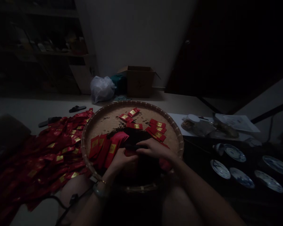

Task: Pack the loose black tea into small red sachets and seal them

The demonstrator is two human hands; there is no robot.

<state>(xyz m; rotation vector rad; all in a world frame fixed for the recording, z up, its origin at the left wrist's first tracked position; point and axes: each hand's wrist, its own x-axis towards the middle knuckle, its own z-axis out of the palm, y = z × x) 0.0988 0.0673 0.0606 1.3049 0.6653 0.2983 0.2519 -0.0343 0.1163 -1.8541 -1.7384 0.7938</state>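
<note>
A round woven bamboo tray rests in front of me, over my lap. Dark, dry shreds that look like tea leaves are heaped in its near half. My left hand is closed round a reddish packet, mostly hidden in shadow. Over the top of that packet, my right hand has its fingers curled, thumb and fingertips close together; what they pinch is too dark to make out. Upright red packets with gold labels lean left of my hands. Several flat red packets lie toward the tray's far and right sides.
A large pile of red packets spreads over the floor at left, with slippers behind it. At the back are a white plastic bag and a cardboard box. Patterned plates and a lidded jar stand at right.
</note>
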